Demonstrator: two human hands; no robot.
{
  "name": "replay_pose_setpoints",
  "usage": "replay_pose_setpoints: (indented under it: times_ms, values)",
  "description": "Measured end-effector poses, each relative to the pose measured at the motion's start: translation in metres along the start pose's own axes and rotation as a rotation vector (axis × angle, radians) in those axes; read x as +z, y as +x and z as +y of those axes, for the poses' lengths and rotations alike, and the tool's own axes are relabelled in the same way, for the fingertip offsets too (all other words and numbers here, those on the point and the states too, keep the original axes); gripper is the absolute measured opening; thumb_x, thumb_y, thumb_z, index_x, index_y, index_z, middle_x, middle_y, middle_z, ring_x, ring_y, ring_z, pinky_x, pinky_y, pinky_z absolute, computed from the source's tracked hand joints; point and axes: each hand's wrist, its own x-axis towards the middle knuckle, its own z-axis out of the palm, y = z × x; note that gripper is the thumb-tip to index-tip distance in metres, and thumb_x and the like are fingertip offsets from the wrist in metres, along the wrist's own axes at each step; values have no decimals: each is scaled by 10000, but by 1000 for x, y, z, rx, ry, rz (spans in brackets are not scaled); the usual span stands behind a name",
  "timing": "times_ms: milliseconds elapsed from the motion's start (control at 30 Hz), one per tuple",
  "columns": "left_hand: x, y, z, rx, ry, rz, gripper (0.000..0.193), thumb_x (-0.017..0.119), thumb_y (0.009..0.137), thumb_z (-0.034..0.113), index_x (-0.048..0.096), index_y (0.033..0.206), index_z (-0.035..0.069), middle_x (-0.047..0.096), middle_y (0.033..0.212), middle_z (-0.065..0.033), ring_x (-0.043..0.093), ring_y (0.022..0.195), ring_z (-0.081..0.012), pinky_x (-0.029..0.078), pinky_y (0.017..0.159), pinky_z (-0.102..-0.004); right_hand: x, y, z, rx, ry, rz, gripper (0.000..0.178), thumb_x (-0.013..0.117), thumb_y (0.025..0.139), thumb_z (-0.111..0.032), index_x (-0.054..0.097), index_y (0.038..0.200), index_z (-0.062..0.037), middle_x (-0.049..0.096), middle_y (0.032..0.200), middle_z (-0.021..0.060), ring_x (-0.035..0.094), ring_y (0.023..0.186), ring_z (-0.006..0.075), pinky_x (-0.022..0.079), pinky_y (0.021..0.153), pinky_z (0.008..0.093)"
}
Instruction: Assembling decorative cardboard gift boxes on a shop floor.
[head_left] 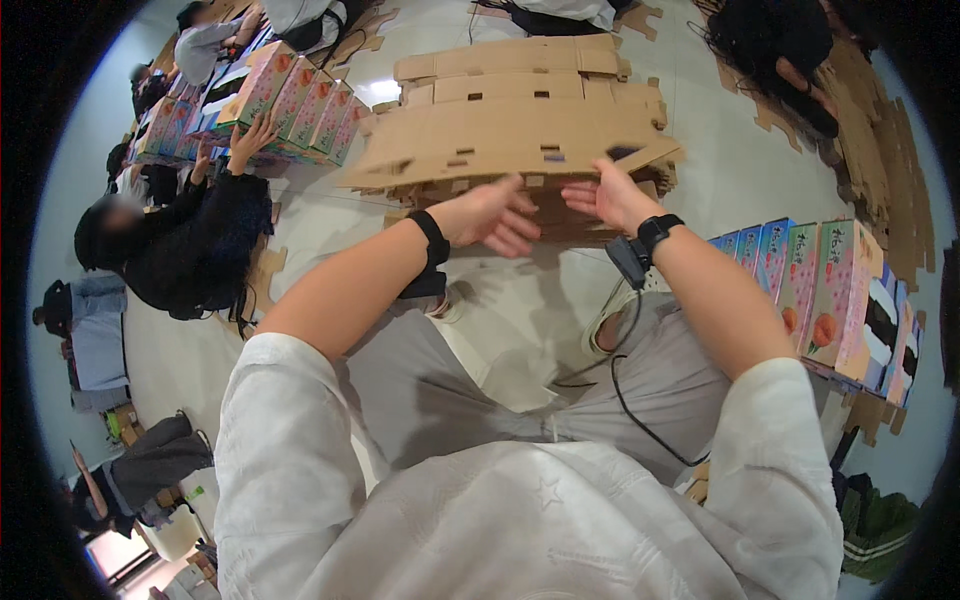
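Note:
A flat brown cardboard sheet (pixel 520 125) with slots and tabs lies on top of a stack of cardboard in front of me. My left hand (pixel 497 218) is just below its near edge, fingers spread and slightly blurred, holding nothing I can see. Close to the sheet's near right corner is my right hand (pixel 615 198), its thumb raised by the edge and its other fingers stretched toward the left. Whether that thumb touches the cardboard I cannot tell. Black bands circle both wrists, and a small dark device (pixel 628 262) with a cable hangs at the right one.
Printed cartons (pixel 835 290) stand in a row at my right. On the left, a person in black (pixel 180 235) has hands on a row of similar cartons (pixel 265 95). More flat cardboard (pixel 880 170) lies at the far right, near another person in dark clothes (pixel 770 50).

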Motion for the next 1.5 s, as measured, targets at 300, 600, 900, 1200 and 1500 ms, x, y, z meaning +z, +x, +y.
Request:
replay_pose_setpoints:
  times_ms: [300,600,900,1200,1500]
  values:
    - [23,-11,-23,424,1558,30,509,580,1035,465,703,1333,71,772,1161,-210,735,1070,-402,573,963,-499,-10,49,20,-25,29,36,507,341,1107,-319,461,1483,0,631,1365,290,709,1184,406,594,1018,508]
    - [-9,-19,-25,362,1575,92,497,609,1000,454,740,1252,47,778,1070,-224,733,1030,-432,578,936,-518,-38,73,21,-2,37,209,374,418,1131,-186,478,1429,32,635,1346,251,727,1157,370,652,928,473]
    - [4,-55,-59,308,1605,-106,473,601,996,446,748,1167,30,769,1069,-228,730,1006,-447,581,910,-534,-80,73,3,-201,-68,404,359,332,1124,-121,498,1405,26,678,1262,211,742,1060,338,665,830,405]
    - [-6,-57,-60,254,1656,-12,463,605,997,428,743,1141,11,768,1033,-223,727,993,-449,580,904,-539,-52,57,28,-26,-123,273,391,307,1138,-90,469,1448,86,625,1390,266,691,1236,362,628,1018,436]
    - [-7,-56,-60,253,1672,-28,445,617,988,402,746,1156,11,769,1045,-231,729,1016,-443,579,916,-533,-51,58,46,264,-197,327,440,308,1134,-213,427,1493,10,649,1341,308,716,1190,390,660,946,490]
